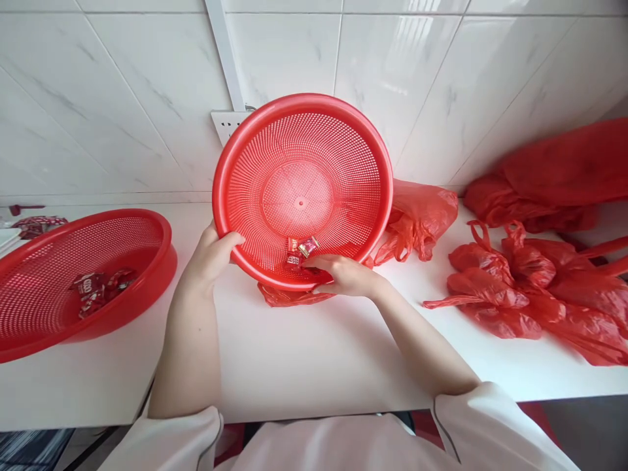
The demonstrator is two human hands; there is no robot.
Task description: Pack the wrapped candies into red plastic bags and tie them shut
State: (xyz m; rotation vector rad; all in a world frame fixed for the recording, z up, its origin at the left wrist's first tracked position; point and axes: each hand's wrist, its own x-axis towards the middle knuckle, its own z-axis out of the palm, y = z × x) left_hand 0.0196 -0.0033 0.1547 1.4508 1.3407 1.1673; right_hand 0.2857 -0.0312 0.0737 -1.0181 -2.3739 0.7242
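A round red plastic mesh basket [303, 104] is tilted up so its inside faces me. My left hand [210, 258] is closed on its left rim, thumb over the edge. Over the lower rim reaches my right hand [346, 275], its fingers bent inward beside small wrapped candies. Thumb and fingers look apart, and the fingertips are partly hidden. One candy has a red wrapper [293, 254]; another has a gold and dark pink wrapper [309, 246]. Under the basket, part of a red plastic bag [292, 297] shows.
On the left, a second red mesh basket [169, 252] holds red-wrapped candies [93, 291]. A red plastic bag [422, 212] sits behind right, and several tied red bags [534, 281] lie farther right on the white table [304, 366]. A socket [228, 123] is on the tiled wall.
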